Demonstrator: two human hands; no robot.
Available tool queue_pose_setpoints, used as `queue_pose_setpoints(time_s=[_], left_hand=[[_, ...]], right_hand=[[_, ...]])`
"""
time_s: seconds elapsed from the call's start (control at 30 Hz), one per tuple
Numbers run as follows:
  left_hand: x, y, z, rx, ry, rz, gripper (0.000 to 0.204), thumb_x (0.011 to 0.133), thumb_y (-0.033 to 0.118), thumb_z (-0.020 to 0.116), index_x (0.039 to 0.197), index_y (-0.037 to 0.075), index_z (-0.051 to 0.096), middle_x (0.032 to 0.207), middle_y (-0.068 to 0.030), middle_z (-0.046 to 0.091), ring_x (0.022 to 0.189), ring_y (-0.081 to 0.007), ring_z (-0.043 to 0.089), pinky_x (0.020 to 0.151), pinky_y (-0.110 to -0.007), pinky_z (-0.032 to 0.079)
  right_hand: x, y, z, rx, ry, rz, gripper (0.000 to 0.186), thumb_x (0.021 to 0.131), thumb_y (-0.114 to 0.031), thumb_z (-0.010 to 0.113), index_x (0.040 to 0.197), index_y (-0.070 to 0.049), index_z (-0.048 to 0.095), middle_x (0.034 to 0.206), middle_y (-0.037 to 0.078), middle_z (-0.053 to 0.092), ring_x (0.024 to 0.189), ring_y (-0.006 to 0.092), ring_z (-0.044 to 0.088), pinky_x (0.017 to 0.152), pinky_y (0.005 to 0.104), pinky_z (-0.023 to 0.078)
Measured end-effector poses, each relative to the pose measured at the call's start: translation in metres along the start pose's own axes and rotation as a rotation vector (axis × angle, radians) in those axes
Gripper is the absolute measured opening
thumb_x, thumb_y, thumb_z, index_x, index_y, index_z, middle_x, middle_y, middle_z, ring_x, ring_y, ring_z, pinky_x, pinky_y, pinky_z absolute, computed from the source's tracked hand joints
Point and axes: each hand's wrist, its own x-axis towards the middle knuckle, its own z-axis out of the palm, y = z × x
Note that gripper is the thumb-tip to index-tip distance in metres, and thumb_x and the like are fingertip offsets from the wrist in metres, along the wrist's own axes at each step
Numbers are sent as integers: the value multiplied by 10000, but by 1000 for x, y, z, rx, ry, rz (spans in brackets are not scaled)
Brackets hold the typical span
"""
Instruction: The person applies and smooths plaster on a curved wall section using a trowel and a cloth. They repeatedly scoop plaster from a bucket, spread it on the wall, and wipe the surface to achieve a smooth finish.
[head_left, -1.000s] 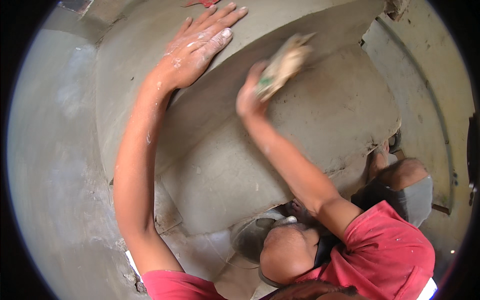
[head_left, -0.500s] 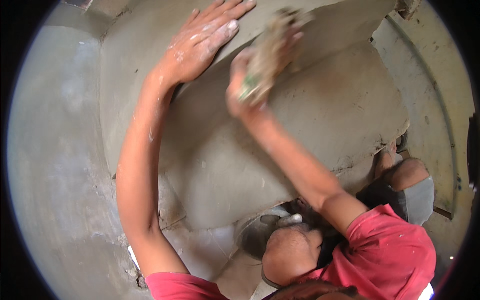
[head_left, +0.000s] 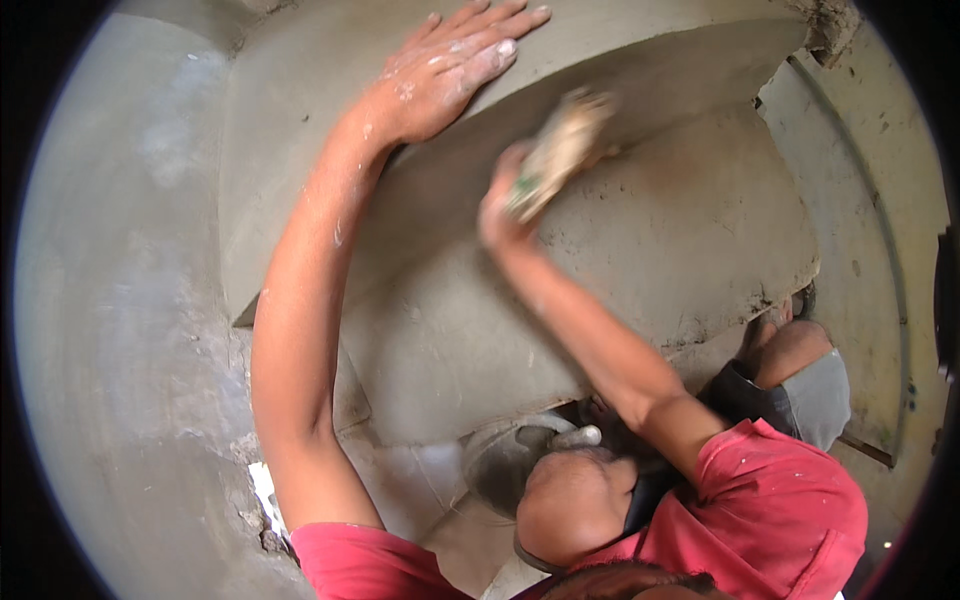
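My left hand [head_left: 445, 75], spotted with white, lies flat on the smooth grey cement surface [head_left: 310, 90], fingers stretched out over its curved edge. Below that edge, in a shaded recess, my right hand [head_left: 508, 205] grips a flat tan brush-like tool [head_left: 562, 150] with a green mark near its lower end. Motion blurs this tool, so its exact kind is unclear. It is over the grey face under the ledge; whether it touches I cannot tell. Beneath it slopes a broad grey cement slab [head_left: 690, 215].
A dark round bucket [head_left: 490, 470] stands below the slab, a pale rounded object [head_left: 578, 437] at its rim. My bent knees [head_left: 570, 505] are close by. Broken, rough edges show at the upper right [head_left: 830, 25]. A plastered wall [head_left: 120, 300] curves along the left.
The tool in my right hand has moved down, a little to the right. In the picture, my left hand sits slightly farther right, still flat; the whole view has shifted a little.
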Motion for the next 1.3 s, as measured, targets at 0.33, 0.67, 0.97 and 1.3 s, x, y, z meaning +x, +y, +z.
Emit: queue_pose_setpoints(time_s=[0.33,0.67,0.97,1.3], left_hand=[[0,-18,8,-104,88,67,586,1152,417,396,1661,134,455,1753,-165,348,1654,-345,234,1355,-473,123],[2,-6,7,-17,107,55,608,1135,457,374,1653,157,481,1741,-113,398,1646,-351,259,1354,-490,126],[9,14,3,-41,84,-32,578,1136,442,374,1660,219,471,1736,-76,411,1627,-382,294,1345,-541,150],[41,29,3,-86,49,-35,548,1141,350,414,1643,144,491,1721,-117,428,1617,-370,318,1335,-489,215]], right_hand=[[5,-9,-4,-127,-24,11,768,1097,-183,502,1700,46,86,1755,300,87,1641,474,77,1324,571,91],[33,29,-13,-189,64,283,730,1167,-314,444,1697,64,115,1759,298,150,1644,408,166,1341,486,137],[75,29,-30,-277,76,251,558,1066,-30,490,1597,94,368,1611,372,390,1518,514,365,1299,540,263],[79,34,-31,30,9,189,787,1097,-281,520,1707,40,141,1772,325,68,1643,518,31,1318,618,25]])
